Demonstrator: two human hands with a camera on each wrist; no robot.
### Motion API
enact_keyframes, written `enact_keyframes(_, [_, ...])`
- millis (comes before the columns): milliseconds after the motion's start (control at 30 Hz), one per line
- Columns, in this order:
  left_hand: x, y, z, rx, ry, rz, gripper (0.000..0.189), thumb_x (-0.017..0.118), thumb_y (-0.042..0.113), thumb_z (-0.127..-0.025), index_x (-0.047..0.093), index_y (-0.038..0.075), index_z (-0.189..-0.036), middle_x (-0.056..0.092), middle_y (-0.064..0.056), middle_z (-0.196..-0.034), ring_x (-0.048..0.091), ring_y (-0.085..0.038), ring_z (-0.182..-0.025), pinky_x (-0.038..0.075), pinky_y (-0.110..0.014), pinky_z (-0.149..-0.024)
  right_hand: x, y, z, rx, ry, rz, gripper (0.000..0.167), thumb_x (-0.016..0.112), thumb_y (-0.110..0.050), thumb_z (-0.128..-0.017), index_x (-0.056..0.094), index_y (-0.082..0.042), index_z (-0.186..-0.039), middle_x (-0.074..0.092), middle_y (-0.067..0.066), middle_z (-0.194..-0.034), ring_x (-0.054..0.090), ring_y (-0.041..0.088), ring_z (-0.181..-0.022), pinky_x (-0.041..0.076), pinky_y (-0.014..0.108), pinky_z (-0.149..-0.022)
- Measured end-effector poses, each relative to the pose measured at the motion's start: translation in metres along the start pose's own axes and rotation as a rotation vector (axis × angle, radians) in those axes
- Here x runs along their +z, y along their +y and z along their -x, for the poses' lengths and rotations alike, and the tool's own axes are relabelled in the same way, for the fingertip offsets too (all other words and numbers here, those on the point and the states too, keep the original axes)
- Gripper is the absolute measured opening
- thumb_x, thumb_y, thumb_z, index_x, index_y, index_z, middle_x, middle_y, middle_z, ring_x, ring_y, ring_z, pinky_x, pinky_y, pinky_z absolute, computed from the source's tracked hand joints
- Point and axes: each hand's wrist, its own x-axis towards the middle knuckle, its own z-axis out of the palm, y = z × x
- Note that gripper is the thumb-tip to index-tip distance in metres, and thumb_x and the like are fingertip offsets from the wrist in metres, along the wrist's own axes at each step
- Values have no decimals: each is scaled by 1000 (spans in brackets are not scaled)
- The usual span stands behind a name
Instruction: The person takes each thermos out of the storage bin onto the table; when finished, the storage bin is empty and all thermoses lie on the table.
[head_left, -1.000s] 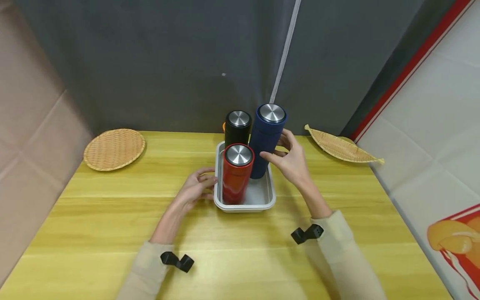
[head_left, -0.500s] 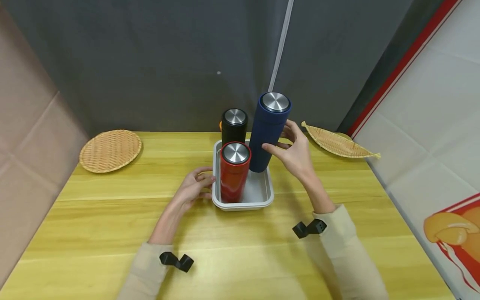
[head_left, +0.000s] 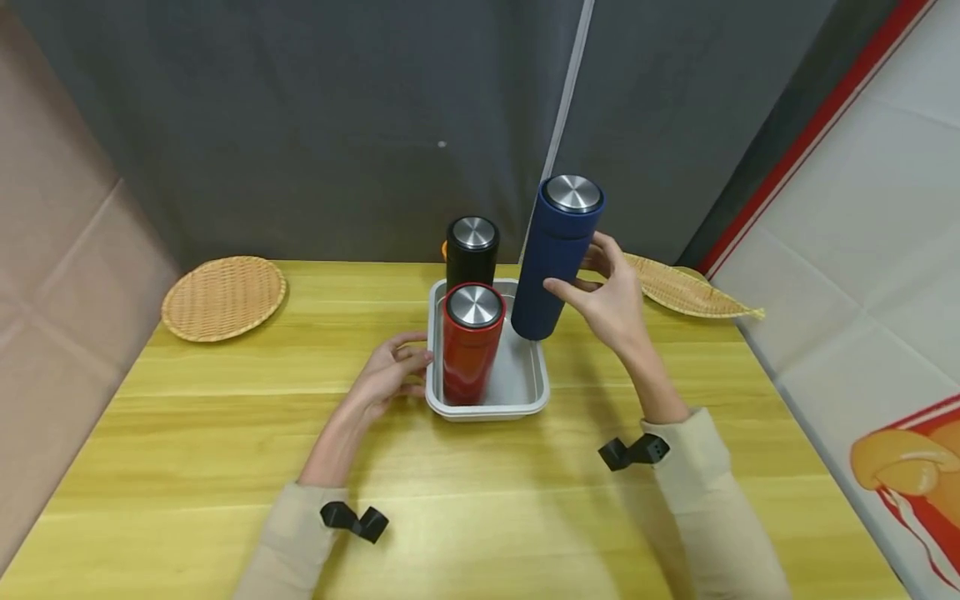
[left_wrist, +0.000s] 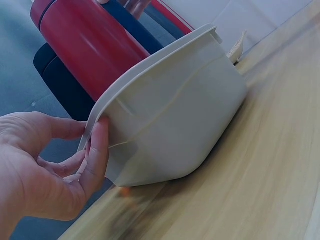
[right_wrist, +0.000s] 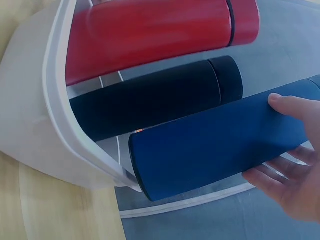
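My right hand (head_left: pixel 617 302) grips a blue thermos bottle (head_left: pixel 558 254) by its side. The bottle is raised and leans a little, its base at the bin's right rim in the head view. In the right wrist view the blue bottle's whole base edge shows beside the bin's rim. A red thermos bottle (head_left: pixel 472 350) and a black thermos bottle (head_left: pixel 471 258) stand in a pale rectangular plastic bin (head_left: pixel 487 412). The red one is in front and partly covers the black. On the bin's left side, my left hand (left_wrist: pixel 55 162) pinches the rim between thumb and fingers.
A round woven tray (head_left: pixel 223 298) lies at the back left of the wooden table (head_left: pixel 465 500). At the back right is a leaf-shaped woven basket (head_left: pixel 690 292), partly behind my right hand. A grey curtain hangs behind the table. Something small and orange (head_left: pixel 444 250) shows beside the black bottle.
My right hand has lifted the blue thermos bottle up and to the right, out of its place among the others. My left hand stays at the bin's rim.
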Motion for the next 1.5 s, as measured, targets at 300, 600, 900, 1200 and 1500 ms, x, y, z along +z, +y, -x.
enact_keyframes(300, [5,0,-1,5,6,16,45,57,1,-95,40,-1,-137,61,-9,-97,59,-18,-71,57,-28,-54,-19,25,-2,0,47,31,65,80,-9,-79,49,-7,-137,61,12,-118,59,17,-100,55,27,-84])
enact_keyframes(600, [2,1,1,-4,23,18,44,57,2,-95,41,1,-136,61,-9,-99,59,-18,-72,56,-27,-53,-27,38,-5,12,44,53,66,80,-12,-80,49,-10,-137,60,11,-120,59,19,-104,55,27,-85])
enact_keyframes(900, [3,2,2,-19,31,5,44,57,3,-96,41,2,-136,62,-9,-99,59,-18,-73,55,-26,-53,-23,35,2,90,41,79,68,77,-6,-81,44,0,-139,57,20,-124,57,25,-107,55,32,-87])
enact_keyframes(1200, [3,2,2,-9,26,5,44,57,3,-95,41,2,-137,62,-8,-99,59,-18,-73,55,-26,-53,-8,42,10,211,132,46,68,77,-6,-80,43,2,-139,55,21,-127,55,29,-110,53,32,-89])
enact_keyframes(1500, [3,2,3,-12,24,9,46,57,3,-95,40,1,-137,63,-8,-99,60,-18,-72,55,-27,-54,0,63,8,209,130,31,71,77,-2,-79,40,5,-139,54,24,-128,54,33,-110,54,33,-89])
